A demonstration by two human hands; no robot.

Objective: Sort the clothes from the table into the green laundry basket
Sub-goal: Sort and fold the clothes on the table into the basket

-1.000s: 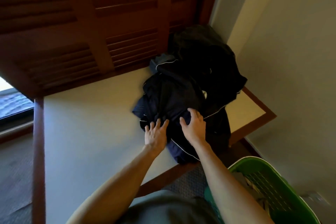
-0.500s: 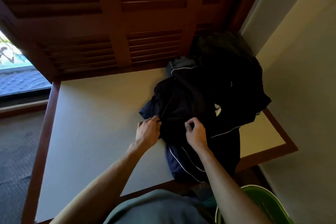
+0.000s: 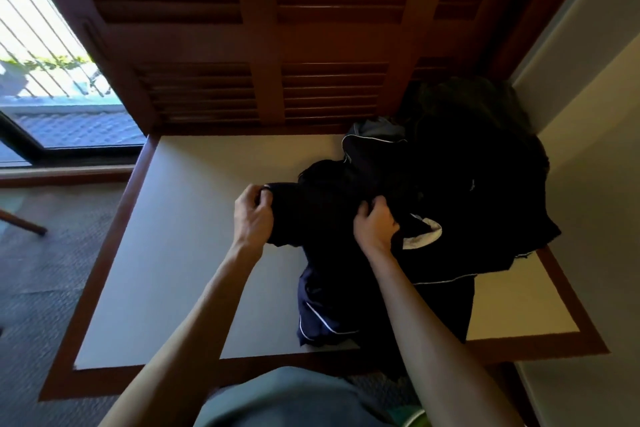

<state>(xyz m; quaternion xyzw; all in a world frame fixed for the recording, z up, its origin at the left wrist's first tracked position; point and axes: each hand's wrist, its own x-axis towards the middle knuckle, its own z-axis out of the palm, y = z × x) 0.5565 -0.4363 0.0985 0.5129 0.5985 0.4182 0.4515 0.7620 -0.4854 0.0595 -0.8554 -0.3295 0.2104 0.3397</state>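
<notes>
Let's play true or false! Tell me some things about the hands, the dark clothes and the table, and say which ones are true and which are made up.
1. Both hands are gripping dark cloth. True: the left hand and the right hand each pinch the dark garment.
2. The pile of clothes sits on the right part of the table. True.
3. The clothes are bright red. False: they are black and navy, some with thin white piping.
4. The table top is all dark wood. False: it is a pale top with a wooden border.
5. The green basket is on the table. False: only a green sliver shows at the bottom edge, below the table.
</notes>
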